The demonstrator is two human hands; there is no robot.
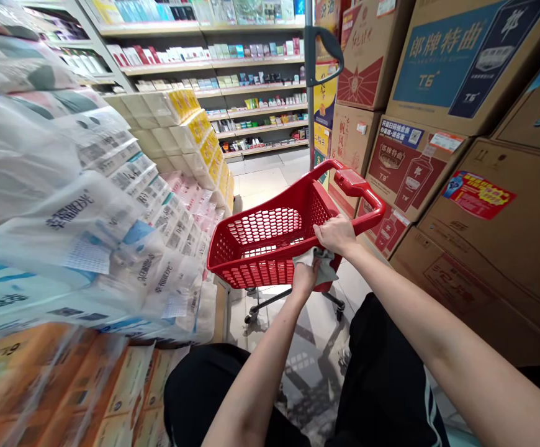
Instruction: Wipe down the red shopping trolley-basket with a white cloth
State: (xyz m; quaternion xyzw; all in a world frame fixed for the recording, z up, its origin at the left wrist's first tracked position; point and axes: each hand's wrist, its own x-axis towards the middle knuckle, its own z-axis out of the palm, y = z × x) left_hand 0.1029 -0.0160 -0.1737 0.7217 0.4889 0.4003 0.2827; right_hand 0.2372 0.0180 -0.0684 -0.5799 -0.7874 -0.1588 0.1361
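Note:
A red plastic shopping cart with perforated basket walls stands in front of me on small black wheels. The basket shows nothing inside. My right hand is closed over the near rim, close to the handle end. Lower down, my left hand has its fingers closed on a crumpled grey cloth, pressed against the outside of the near wall. Part of the cloth hangs below my right hand. The red handle rises beyond both hands, touched by neither.
Wrapped tissue packs are piled close on the left, with orange packs below. Cardboard cartons are stacked along the right. Shelves of small goods stand at the back. A grey post with a dark handle rises behind the cart.

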